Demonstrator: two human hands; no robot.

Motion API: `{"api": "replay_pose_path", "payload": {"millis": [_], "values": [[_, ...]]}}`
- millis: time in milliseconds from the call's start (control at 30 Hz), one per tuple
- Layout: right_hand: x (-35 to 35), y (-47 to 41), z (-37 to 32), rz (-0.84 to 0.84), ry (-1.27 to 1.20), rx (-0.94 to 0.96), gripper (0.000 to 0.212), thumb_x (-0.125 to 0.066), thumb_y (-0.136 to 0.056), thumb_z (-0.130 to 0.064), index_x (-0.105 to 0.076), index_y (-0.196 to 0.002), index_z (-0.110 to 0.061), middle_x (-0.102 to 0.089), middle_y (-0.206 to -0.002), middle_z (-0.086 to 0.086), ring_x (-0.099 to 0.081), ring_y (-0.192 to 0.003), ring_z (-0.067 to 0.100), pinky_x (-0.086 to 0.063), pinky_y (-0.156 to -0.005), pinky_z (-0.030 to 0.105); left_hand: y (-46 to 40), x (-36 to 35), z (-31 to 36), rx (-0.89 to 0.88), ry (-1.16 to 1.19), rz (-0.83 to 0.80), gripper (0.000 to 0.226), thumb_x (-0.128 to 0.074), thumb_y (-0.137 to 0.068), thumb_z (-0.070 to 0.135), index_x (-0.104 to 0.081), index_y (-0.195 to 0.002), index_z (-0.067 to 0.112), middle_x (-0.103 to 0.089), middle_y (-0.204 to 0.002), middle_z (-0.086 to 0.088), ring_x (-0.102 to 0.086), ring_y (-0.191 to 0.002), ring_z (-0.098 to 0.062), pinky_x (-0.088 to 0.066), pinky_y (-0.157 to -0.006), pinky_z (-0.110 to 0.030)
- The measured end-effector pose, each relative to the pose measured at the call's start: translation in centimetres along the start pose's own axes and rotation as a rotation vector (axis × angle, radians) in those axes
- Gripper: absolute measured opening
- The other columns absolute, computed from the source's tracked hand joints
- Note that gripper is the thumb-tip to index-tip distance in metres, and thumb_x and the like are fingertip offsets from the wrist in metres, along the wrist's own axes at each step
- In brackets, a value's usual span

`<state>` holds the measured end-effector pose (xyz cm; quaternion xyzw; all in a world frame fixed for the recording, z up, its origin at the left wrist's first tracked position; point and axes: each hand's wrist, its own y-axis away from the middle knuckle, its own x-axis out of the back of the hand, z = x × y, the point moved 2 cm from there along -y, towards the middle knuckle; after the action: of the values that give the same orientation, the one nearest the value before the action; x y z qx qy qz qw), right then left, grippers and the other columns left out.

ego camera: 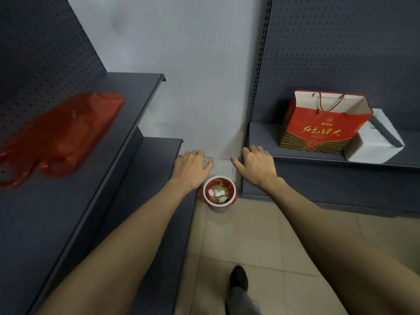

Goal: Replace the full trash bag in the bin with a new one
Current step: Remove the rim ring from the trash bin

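Note:
A small white bin (219, 206) stands on the tiled floor in the corner between two dark shelf units. It is lined with a red trash bag (231, 188) whose edge folds over the rim, and paper scraps fill it. A flat, empty red plastic bag (61, 135) lies on the upper left shelf. My left hand (192, 165) and my right hand (255, 165) are stretched out above the bin, palms down, fingers apart, holding nothing.
A red paper gift bag (322, 130) and a white box (375, 142) sit on the right shelf (295, 155). Dark shelves (136, 178) step out on the left. Beige floor tiles (261, 246) lie before the bin, and my shoe (238, 278) shows below.

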<state>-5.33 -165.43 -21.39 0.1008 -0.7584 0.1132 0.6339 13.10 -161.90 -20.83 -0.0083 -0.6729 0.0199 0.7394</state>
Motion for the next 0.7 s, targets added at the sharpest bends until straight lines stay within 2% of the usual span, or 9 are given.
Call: {"api": "replay_pose_path", "payload": {"millis": [100,200,300,400,533,700], "values": [[-3.2,-3.6,1.9,-0.058,-0.005,-0.02,0.056,-0.033,-0.097,-0.054,-0.06,-0.109,-0.007,-0.062,-0.11,0.015,-0.056,-0.103,0.032,-0.046,-0.087,0.043,-2.9,-3.2,-0.4,0.021,0.014,-0.05,0.042,-0.036,-0.1,0.044,-0.057,-0.117,0.012,-0.066,-0.11,-0.011,-0.065,-0.095,-0.028,-0.051,-0.077,-0.038],[-6.7,-6.6,3.4,-0.141,-0.005,-0.05,0.056,-0.033,-0.097,-0.054,-0.059,-0.113,-0.007,-0.062,-0.114,0.015,-0.055,-0.107,0.032,-0.046,-0.091,0.044,-5.6,-6.6,-1.3,0.05,0.027,-0.129,0.043,-0.035,-0.1,0.047,-0.054,-0.118,0.013,-0.067,-0.105,-0.01,-0.064,-0.093,-0.028,-0.053,-0.075,-0.039],[-10.9,-9.2,4.6,-0.203,0.004,-0.059,0.053,-0.034,-0.097,-0.053,-0.057,-0.113,-0.008,-0.061,-0.115,0.014,-0.054,-0.108,0.031,-0.045,-0.091,0.043,-8.5,-10.4,-2.6,0.06,0.024,-0.155,0.043,-0.035,-0.099,0.049,-0.055,-0.115,0.014,-0.067,-0.104,-0.007,-0.064,-0.093,-0.026,-0.055,-0.075,-0.042],[-16.1,-11.5,5.7,-0.211,0.012,-0.075,0.051,-0.035,-0.098,-0.052,-0.057,-0.11,-0.009,-0.061,-0.113,0.013,-0.055,-0.106,0.031,-0.044,-0.087,0.041,-11.6,-15.5,-3.8,0.031,0.023,-0.153,0.041,-0.037,-0.1,0.048,-0.054,-0.116,0.014,-0.067,-0.101,-0.005,-0.065,-0.088,-0.022,-0.055,-0.071,-0.039],[-25.1,-14.3,7.4,-0.212,-0.006,-0.1,0.05,-0.035,-0.098,-0.053,-0.057,-0.107,-0.01,-0.061,-0.109,0.011,-0.056,-0.102,0.03,-0.045,-0.084,0.04,-15.2,-25.0,-5.3,0.002,0.01,-0.159,0.041,-0.036,-0.101,0.048,-0.051,-0.12,0.015,-0.065,-0.104,-0.004,-0.064,-0.089,-0.018,-0.048,-0.065,-0.029],[-38.4,-17.8,9.8,-0.172,-0.022,-0.064,0.045,-0.037,-0.098,-0.05,-0.054,-0.104,-0.009,-0.061,-0.107,0.012,-0.056,-0.098,0.03,-0.045,-0.081,0.041,-18.5,-38.9,-7.3,0.001,-0.003,-0.13,0.035,-0.036,-0.1,0.046,-0.052,-0.109,0.015,-0.063,-0.104,-0.004,-0.061,-0.091,-0.02,-0.036,-0.064,-0.032]]}}
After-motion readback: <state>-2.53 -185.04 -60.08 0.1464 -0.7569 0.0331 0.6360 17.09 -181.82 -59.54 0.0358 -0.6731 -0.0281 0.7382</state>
